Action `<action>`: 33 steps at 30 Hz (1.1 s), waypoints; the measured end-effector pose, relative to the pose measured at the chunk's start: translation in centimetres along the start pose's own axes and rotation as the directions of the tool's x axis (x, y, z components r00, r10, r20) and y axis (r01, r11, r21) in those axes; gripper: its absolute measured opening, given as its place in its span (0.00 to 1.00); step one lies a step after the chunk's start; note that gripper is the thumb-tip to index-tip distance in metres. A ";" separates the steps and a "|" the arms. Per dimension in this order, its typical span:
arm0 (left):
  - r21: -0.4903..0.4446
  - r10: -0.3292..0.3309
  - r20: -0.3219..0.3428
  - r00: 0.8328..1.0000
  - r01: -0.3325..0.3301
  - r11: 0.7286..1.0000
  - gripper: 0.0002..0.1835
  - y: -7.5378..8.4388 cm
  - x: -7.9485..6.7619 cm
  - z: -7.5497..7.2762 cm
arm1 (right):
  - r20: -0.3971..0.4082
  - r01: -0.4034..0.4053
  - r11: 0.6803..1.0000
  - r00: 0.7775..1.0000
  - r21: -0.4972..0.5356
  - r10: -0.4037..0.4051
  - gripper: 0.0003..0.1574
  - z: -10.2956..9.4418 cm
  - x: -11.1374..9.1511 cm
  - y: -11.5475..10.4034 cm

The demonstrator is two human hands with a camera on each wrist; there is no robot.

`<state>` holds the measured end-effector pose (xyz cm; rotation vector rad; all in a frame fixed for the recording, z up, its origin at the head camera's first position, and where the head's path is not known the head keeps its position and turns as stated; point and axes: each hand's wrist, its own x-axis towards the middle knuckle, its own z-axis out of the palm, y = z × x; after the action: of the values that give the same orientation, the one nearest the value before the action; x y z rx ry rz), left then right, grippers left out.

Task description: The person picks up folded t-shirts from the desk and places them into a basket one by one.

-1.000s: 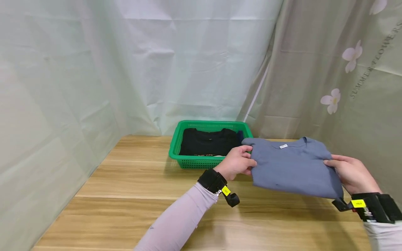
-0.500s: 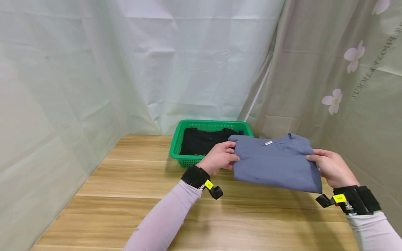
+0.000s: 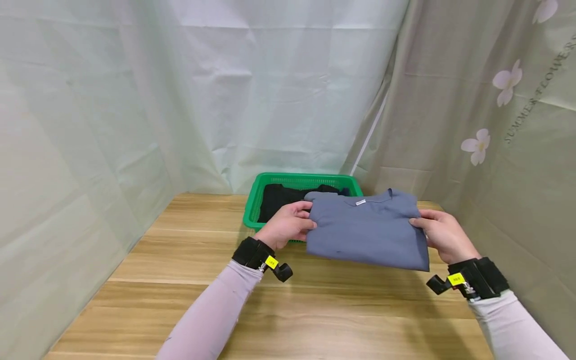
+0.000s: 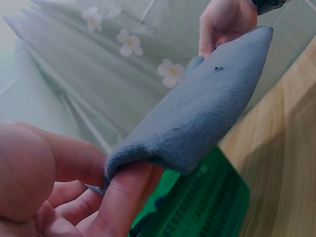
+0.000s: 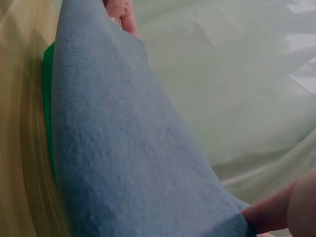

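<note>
A folded blue-grey shirt (image 3: 366, 232) with a white neck label hangs above the table, held at both sides. My left hand (image 3: 290, 225) pinches its left edge, thumb on top and fingers beneath, as the left wrist view shows. On the opposite edge my right hand (image 3: 443, 234) grips the cloth, with the thumb over the top. Behind the shirt stands a green plastic basket (image 3: 252, 205), its right front part hidden by the shirt. Inside the basket lies a folded black shirt (image 3: 272, 200), partly covered from view by the left hand and the blue-grey shirt.
The wooden table (image 3: 180, 280) carries the basket near its back edge. A pale curtain (image 3: 279, 90) rises close behind, and a flowered curtain (image 3: 450, 100) closes off the right side. Something dark blue (image 3: 344, 191) shows at the basket's right inner corner.
Both hands have moved left with the blue-grey shirt, which now overlaps the basket's front and right part and hides more of the black shirt. The basket has stayed in place.
</note>
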<state>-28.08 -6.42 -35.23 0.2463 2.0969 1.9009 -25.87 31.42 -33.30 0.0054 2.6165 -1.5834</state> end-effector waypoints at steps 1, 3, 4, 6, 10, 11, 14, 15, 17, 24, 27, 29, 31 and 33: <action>0.001 0.001 -0.003 1.000 -0.001 1.000 0.40 0.0 -0.1 -0.4 | 0.003 0.008 1.000 1.000 0.005 -0.008 0.42 0.3 0.1 -0.1; 0.000 0.005 -0.011 1.000 -0.005 1.000 0.39 -0.2 -0.3 -1.0 | 0.010 0.022 1.000 1.000 0.013 -0.022 0.41 1.0 0.4 -0.4; -0.004 0.006 -0.014 1.000 -0.006 1.000 0.39 -0.2 -0.4 -1.4 | 0.014 0.027 0.999 1.000 0.023 -0.027 0.41 1.3 0.5 -0.6; -0.006 0.012 -0.021 1.000 -0.012 1.000 0.38 -0.3 -0.6 -2.0 | 0.021 0.034 0.999 0.999 0.035 -0.035 0.40 1.9 0.8 -0.9; 0.007 0.015 -0.032 0.999 -0.015 1.000 0.38 -0.6 -0.9 -3.1 | 0.023 0.033 0.999 0.999 0.036 -0.033 0.39 3.0 1.3 -1.4; 0.011 0.014 -0.035 0.999 -0.013 1.000 0.38 -0.6 -1.0 -3.4 | 0.024 0.032 0.999 0.999 0.032 -0.032 0.39 3.3 1.4 -1.5; 0.019 0.007 -0.046 0.999 -0.006 1.000 0.38 -0.7 -1.3 -4.2 | 0.033 0.034 0.999 0.999 0.032 -0.035 0.39 4.1 1.7 -1.9; 0.021 0.007 -0.050 0.999 -0.006 1.000 0.38 -0.7 -1.3 -4.5 | 0.037 0.036 0.999 0.999 0.037 -0.037 0.38 4.4 1.8 -2.0; 0.025 0.005 -0.062 0.998 -0.004 1.000 0.38 -0.7 -1.5 -5.0 | 0.041 0.042 0.998 0.998 0.043 -0.044 0.37 4.9 2.1 -2.2; 0.034 -0.007 -0.093 0.996 0.010 0.999 0.39 -0.8 -1.8 -6.7 | 0.034 0.032 0.998 0.999 0.058 -0.034 0.38 6.7 3.4 -3.2; 0.038 -0.016 -0.109 0.994 0.020 0.999 0.39 -0.8 -1.6 -7.2 | 0.025 0.031 0.997 0.999 0.064 -0.033 0.38 7.3 3.9 -3.6; 0.044 -0.017 -0.115 0.993 0.022 0.999 0.38 -0.7 -1.5 -7.6 | 0.014 0.029 0.998 0.999 0.063 -0.030 0.37 7.6 4.3 -4.0; 0.049 -0.017 -0.120 0.993 0.023 0.999 0.38 -0.6 -1.4 -7.9 | 0.005 0.030 0.998 1.000 0.058 -0.030 0.36 7.9 4.8 -4.2; 0.050 -0.021 -0.126 0.992 0.027 0.998 0.37 -0.4 -1.3 -8.2 | -0.002 0.027 0.998 1.000 0.058 -0.027 0.35 8.1 5.2 -4.5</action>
<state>-29.54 -14.60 -34.85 0.1148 2.2215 1.8958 -30.69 21.94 -33.42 -0.0260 2.5810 -1.6681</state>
